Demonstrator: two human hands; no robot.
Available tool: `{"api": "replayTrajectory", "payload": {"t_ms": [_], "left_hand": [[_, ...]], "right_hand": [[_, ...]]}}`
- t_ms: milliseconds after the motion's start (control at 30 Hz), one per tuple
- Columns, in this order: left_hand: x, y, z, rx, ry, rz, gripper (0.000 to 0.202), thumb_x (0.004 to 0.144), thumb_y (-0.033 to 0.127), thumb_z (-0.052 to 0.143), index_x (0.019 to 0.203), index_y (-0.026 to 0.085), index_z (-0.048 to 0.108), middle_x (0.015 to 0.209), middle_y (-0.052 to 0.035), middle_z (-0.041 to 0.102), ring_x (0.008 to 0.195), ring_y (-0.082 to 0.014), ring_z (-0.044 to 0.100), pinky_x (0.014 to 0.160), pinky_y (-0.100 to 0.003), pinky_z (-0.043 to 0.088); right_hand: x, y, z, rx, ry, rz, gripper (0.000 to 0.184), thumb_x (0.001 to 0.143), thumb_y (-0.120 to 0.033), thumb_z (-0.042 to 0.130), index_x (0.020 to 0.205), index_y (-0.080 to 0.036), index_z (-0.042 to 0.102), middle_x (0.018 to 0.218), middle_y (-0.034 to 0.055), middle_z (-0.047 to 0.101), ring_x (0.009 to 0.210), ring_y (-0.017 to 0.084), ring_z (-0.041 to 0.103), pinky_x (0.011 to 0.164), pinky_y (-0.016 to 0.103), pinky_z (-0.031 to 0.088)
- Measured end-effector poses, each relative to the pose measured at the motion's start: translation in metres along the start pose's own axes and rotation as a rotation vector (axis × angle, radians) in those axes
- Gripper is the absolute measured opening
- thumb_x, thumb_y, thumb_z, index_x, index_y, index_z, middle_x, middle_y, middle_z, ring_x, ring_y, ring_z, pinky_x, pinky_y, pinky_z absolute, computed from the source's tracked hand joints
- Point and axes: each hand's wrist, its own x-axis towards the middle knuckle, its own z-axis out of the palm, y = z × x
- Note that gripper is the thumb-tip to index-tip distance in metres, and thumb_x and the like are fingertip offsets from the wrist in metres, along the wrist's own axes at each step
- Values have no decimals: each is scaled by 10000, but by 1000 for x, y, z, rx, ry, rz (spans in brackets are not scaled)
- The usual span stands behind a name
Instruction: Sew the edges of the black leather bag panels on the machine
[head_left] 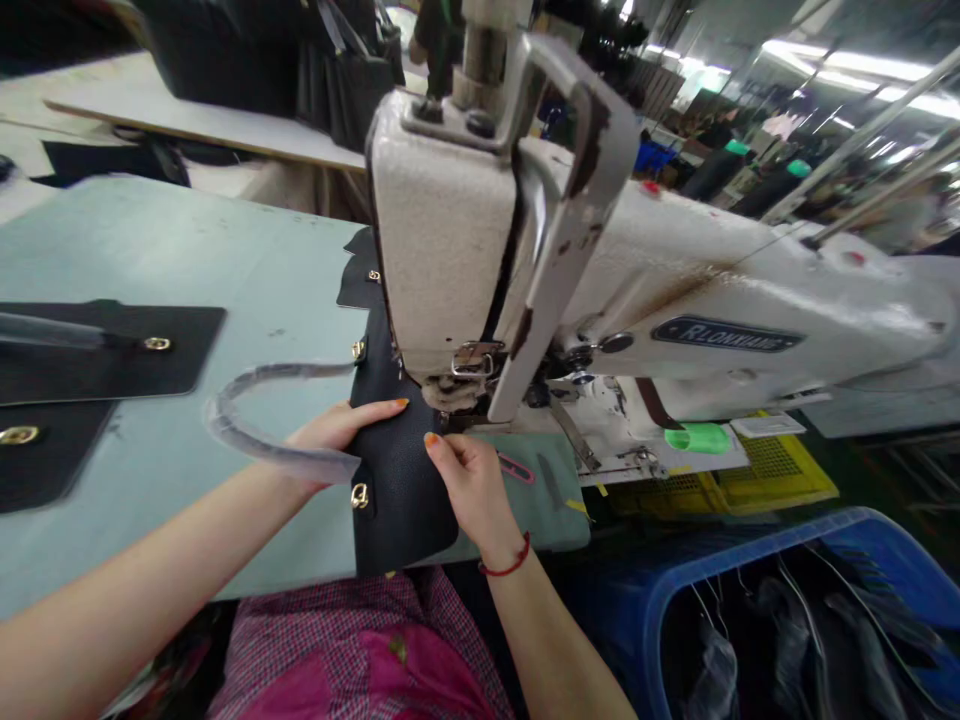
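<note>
A black leather bag panel (397, 480) lies on the table partly under the sewing machine's head (450, 240). Its curved handle, wrapped in clear plastic (240, 425), is fixed by two gold-coloured fittings, the nearer being a gold buckle (361, 496). My left hand (330, 435) reaches beneath the handle, thumb on top of the panel and the other fingers hidden at its left edge. With thumb and bent fingers, my right hand (472, 485) grips the panel's right edge just in front of the needle area. The machine hides the panel's far part.
More black panels (150, 360) with gold fittings lie at left. A pink-handled tool (516, 467) rests right of my hand. The blue basket (652, 600) at lower right holds wrapped pieces. A yellow crate (780, 470) stands behind it; black bags (225, 60) sit on the far table.
</note>
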Motion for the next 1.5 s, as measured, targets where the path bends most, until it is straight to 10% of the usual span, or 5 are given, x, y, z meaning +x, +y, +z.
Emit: {"api": "replayTrajectory", "payload": {"t_ms": [667, 933, 1200, 1500], "left_hand": [[12, 4, -5, 1, 44, 10, 353, 714, 194, 767, 1035, 52, 726, 873, -154, 772, 669, -258, 732, 636, -377, 616], [5, 11, 5, 8, 39, -14, 196, 761, 147, 709, 927, 44, 722, 752, -145, 764, 590, -232, 714, 592, -342, 611], [1, 10, 11, -9, 57, 45, 163, 731, 144, 735, 891, 111, 732, 736, -112, 765, 567, -225, 712, 602, -321, 624], [-17, -41, 41, -249, 305, 230, 291, 759, 196, 729, 1049, 178, 717, 1007, -47, 773, 861, -239, 744, 759, -314, 628]], "right_hand": [[4, -6, -1, -134, 1, -42, 463, 950, -469, 483, 597, -175, 425, 595, -43, 312, 572, 94, 287, 531, 243, 229], [-4, -13, -1, -208, 58, -111, 283, 972, -388, 482, 933, -173, 661, 807, 24, 641, 723, 146, 559, 648, 233, 388], [-4, -15, -2, -295, 59, -104, 279, 978, -336, 482, 889, -163, 683, 841, 43, 693, 753, 165, 599, 668, 239, 416], [7, -56, -38, -759, -115, -50, 251, 952, -259, 552, 755, -174, 682, 737, 24, 680, 650, 131, 572, 560, 239, 304]]}}
